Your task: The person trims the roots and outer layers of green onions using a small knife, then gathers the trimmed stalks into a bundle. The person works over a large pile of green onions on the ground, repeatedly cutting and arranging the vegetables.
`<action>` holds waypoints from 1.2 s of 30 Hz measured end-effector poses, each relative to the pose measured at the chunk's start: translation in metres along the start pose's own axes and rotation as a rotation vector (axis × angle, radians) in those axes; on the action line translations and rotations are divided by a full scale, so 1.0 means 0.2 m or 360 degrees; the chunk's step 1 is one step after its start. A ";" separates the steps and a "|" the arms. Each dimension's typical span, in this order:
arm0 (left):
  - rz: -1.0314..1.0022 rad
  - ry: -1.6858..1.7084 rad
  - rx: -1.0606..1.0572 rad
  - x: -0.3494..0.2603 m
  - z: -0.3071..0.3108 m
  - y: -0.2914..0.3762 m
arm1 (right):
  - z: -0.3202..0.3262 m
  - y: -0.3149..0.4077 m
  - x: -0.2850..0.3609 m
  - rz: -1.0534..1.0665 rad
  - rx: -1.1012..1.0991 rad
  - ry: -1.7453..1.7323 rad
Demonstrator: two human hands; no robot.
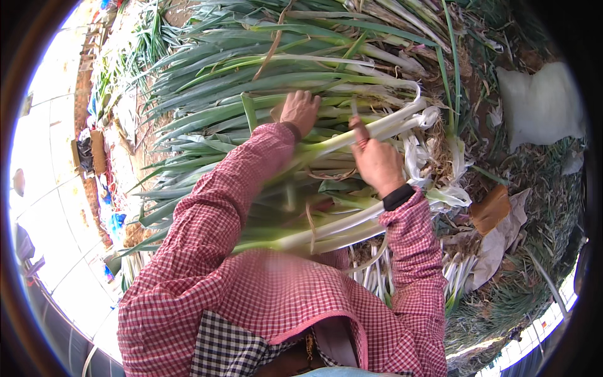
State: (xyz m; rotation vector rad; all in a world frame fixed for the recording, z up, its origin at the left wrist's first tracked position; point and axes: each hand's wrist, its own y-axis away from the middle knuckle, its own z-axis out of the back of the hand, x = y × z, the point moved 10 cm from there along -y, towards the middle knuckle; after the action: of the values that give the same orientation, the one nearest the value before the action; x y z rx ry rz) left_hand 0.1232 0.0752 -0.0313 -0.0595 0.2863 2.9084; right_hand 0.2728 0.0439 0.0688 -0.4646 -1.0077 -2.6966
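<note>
A broad pile of long green onions (221, 85) lies before me, leaves to the left, white stems and roots to the right. My left hand (300, 112) presses palm down on the leaves, fingers apart, gripping nothing that I can make out. My right hand (379, 165) is curled around a small knife-like tool with a reddish-brown handle (360, 131); its narrow pale tip points away from me. Just beyond my right knuckles, a thick white onion stem (400, 117) slants across the pile. More onion stalks (325, 231) lie close to my body, partly blurred.
Peeled white skins (417, 155) and root tufts (440, 146) gather at the stem ends. To the right are a white plastic sack (541, 103), a brown scrap (491, 209) and leafy waste (513, 315). Bunched onions (459, 273) lie low right; more greens (153, 40) lie upper left.
</note>
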 end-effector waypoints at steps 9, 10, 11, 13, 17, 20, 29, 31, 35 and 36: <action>0.0126 0.0232 0.0388 0.13 -0.10 -0.13 | -0.03 -0.03 -0.08 -0.0048 -0.0048 -0.0142; 0.0071 0.0235 0.0466 0.13 -0.12 -0.15 | 0.02 -0.02 -0.09 -0.0103 -0.0191 -0.0133; 0.0020 0.0236 0.0547 0.12 -0.14 -0.15 | -0.01 -0.01 -0.08 -0.0071 -0.0087 -0.0132; -0.0101 0.0162 0.0572 0.11 -0.11 -0.16 | 0.00 0.05 -0.07 -0.0062 -0.0078 -0.0104; -0.0129 0.0153 0.0533 0.14 0.03 -0.18 | -0.06 0.19 0.02 0.0039 0.0027 -0.0333; -0.0064 0.0300 0.0634 0.20 0.14 -0.19 | -0.07 0.20 0.08 0.0144 0.0086 -0.0305; -0.0205 0.0321 0.0701 0.26 0.29 -0.26 | -0.10 0.19 0.21 0.0201 0.0019 -0.0142; -0.0240 0.0273 0.0746 0.26 0.26 -0.26 | -0.13 0.19 0.23 0.0225 0.0001 -0.0168; -0.0276 0.0298 0.0743 0.27 0.23 -0.29 | -0.07 0.19 0.07 -0.0248 -0.0340 -0.0257; -0.0290 0.0295 0.0736 0.27 0.22 -0.29 | -0.08 0.20 0.06 -0.0269 -0.0312 -0.0254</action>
State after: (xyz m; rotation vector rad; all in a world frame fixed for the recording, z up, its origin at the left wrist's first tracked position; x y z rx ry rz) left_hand 0.0819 0.1505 -0.0018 -0.2637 0.9223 2.5868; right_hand 0.2703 0.0029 0.0849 -0.6682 -0.8598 -2.9657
